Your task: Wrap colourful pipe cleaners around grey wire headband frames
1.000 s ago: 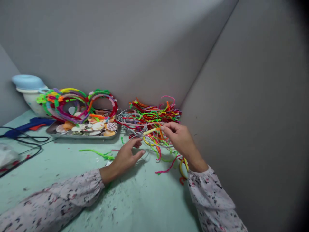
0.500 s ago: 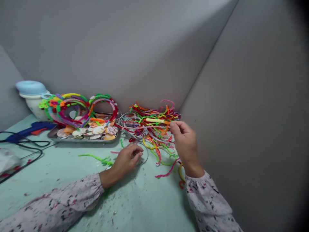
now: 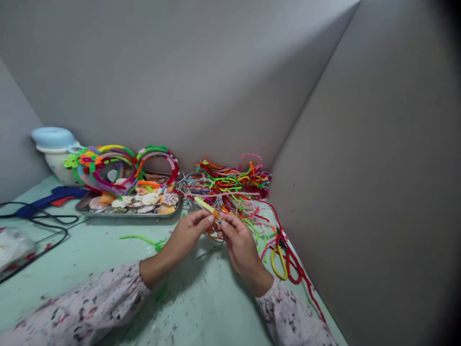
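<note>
My left hand [image 3: 189,235] and my right hand [image 3: 242,247] meet in front of me, fingertips pinched and nearly touching. Between them is a fuzzy pipe cleaner [image 3: 204,204], yellow at its far end and orange by the fingers. The yellow part points up and left, past my left thumb. Some orange loops hang just below the fingertips. A thin grey wire [image 3: 209,252] shows under the hands; whether it joins the held piece I cannot tell. Behind the hands lies a tangled heap of colourful pipe cleaners [image 3: 234,180].
A metal tray [image 3: 126,215] of seashells stands at the back left, with fuzzy wrapped headbands [image 3: 158,151] on it. Left of it are a blue glue gun [image 3: 46,198], a black cord and a lidded container [image 3: 57,158]. Scissors [image 3: 279,264] with yellow and red handles lie right, beside the wall.
My right hand has come down and left with the yellow and orange pipe cleaner to meet my left hand. My left fingers have closed in on it. The scissors now show fully.
</note>
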Tool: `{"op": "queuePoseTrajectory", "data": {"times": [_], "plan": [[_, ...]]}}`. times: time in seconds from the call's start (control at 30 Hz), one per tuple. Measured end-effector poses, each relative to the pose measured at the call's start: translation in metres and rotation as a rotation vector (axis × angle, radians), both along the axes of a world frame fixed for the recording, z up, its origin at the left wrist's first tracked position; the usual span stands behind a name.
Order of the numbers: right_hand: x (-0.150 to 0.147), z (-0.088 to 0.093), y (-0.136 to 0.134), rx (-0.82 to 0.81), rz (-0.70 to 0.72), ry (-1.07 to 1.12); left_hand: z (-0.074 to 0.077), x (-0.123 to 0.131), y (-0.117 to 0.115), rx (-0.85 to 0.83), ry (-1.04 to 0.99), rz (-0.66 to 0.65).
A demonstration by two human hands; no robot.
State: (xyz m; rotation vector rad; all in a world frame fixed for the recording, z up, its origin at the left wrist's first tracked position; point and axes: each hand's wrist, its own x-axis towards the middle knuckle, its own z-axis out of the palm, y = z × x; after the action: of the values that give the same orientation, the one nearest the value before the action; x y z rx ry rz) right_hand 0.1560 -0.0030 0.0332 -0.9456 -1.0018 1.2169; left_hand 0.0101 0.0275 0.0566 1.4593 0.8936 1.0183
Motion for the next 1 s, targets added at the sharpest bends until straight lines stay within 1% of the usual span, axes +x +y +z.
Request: {"op": "queuePoseTrajectory", "data": {"times": [0.1, 0.23, 0.3, 0.43, 0.57, 0.77, 1.0], "plan": [[-0.002, -0.01, -0.007, 0.04, -0.069, -0.147, -0.004, 0.002, -0.001, 0.007, 0.031, -0.002], [-0.001, -0.018, -0.01, 0.095, -0.126, -0.241, -0.006, 0.003, -0.003, 0.032, 0.061, 0.026], [0.0, -0.023, -0.011, 0.123, -0.112, -0.282, -0.007, 0.004, -0.004, 0.035, 0.057, 0.02], [0.002, -0.033, -0.013, 0.174, -0.072, -0.384, -0.012, 0.005, -0.005, 0.009, 0.001, -0.032], [0.003, -0.035, -0.015, 0.213, -0.147, -0.469, -0.016, 0.005, -0.008, -0.03, -0.048, -0.067], [0.004, -0.035, -0.015, 0.302, -0.225, -0.608, -0.018, 0.007, -0.009, -0.032, -0.09, -0.069], [0.005, -0.043, -0.012, 0.372, -0.262, -0.672, -0.022, 0.006, -0.007, -0.055, -0.05, -0.032]]}}
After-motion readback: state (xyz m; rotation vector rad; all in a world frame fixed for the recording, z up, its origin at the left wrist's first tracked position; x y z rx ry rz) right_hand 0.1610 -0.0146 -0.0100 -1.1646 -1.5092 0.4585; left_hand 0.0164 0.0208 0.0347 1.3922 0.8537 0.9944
